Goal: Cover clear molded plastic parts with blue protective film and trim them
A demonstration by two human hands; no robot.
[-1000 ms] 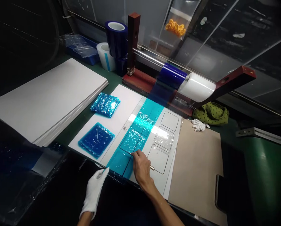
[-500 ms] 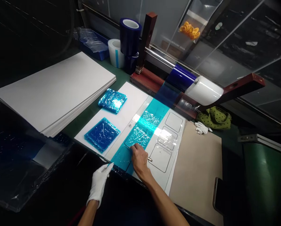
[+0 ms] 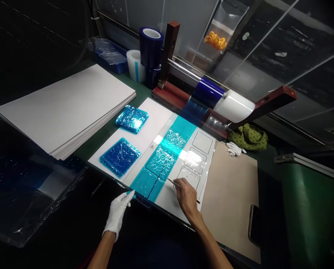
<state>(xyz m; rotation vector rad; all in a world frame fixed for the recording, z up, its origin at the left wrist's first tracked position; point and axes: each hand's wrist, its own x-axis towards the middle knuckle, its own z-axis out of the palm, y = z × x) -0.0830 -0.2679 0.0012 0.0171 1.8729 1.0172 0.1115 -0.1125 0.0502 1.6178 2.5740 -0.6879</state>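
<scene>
White-gloved, my left hand (image 3: pixel 119 212) pinches the near end of a blue film strip (image 3: pixel 144 182) at the table's front edge. The strip runs over a white sheet with black rounded outlines, up to a blue film roll (image 3: pixel 209 91). My bare right hand (image 3: pixel 186 196) is closed on a thin pen-like tool (image 3: pixel 198 200), its tip by the strip's right edge. Left of the strip lie two stacks of blue film pieces, one lighter (image 3: pixel 132 118) and one darker (image 3: pixel 120 157).
A stack of white sheets (image 3: pixel 68 101) lies at the left. Behind stand tape rolls (image 3: pixel 151 48) and a red-brown roll holder (image 3: pixel 171 96). On the right are brown board (image 3: pixel 234 186), a white glove (image 3: pixel 234 149), a green pouch (image 3: pixel 248 137) and a phone (image 3: pixel 255 225).
My right hand has moved right, off the film strip and over the outlined sheet, with the tool still in it. My left hand stays at the strip's near end. The view has shifted slightly.
</scene>
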